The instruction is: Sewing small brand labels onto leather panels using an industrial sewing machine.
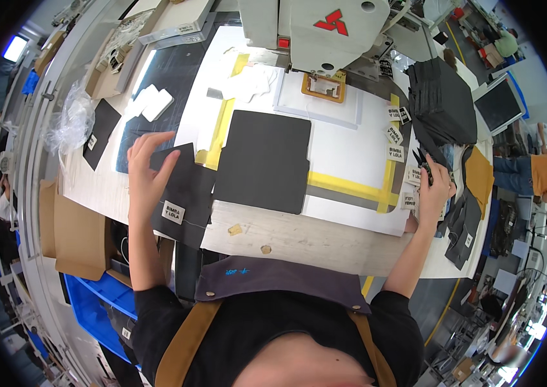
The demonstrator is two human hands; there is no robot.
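Note:
My left hand [149, 161] is raised with thumb and fingers apart, holding nothing. It hovers over the edge of a dark fabric piece [186, 184] that bears a white printed label [173, 211] with a loose thread trailing from it. On the right, my right hand [437, 184] is closed around small black thread snips [423, 166], their pointed tips facing away from me. Several loose white labels [395, 134] lie beside that hand. Between my hands a black rectangular panel [262, 161] rests flat on a white sheet marked with yellow tape [351, 186].
A sewing machine head [331, 32] stands at the back, with an orange-framed clamp [323, 88] under it. A stack of dark panels [441, 100] is at the far right, near brown fabric [478, 174]. At left are a plastic bag [70, 122], a cardboard box [80, 235] and a blue crate [96, 309].

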